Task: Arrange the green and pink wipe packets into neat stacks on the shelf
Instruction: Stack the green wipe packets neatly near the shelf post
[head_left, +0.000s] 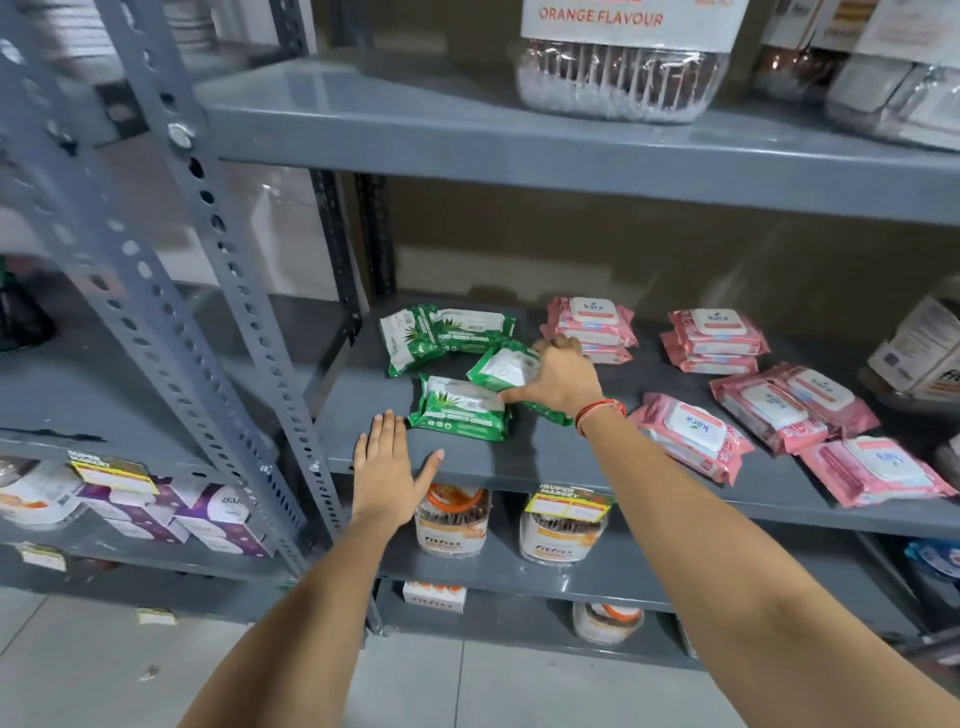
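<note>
Several green wipe packets lie loose on the left of the grey shelf (545, 457). My right hand (558, 379) grips one tilted green packet (501, 366) there. Another green packet (460, 408) lies flat in front, and two more (441, 332) sit behind. My left hand (387, 467) rests flat and open on the shelf's front edge, just left of the front green packet. Two small pink stacks stand at the back: one (592, 322) beside my right hand, one (714, 338) further right. Several loose pink packets (691, 434) lie scattered at the right.
A perforated grey upright (218, 291) stands left of the packets. The shelf above (519, 140) holds a clear tub labelled orange flavour (618, 67). Jars (452, 519) sit on the shelf below, and a large jar (924, 348) stands at the far right.
</note>
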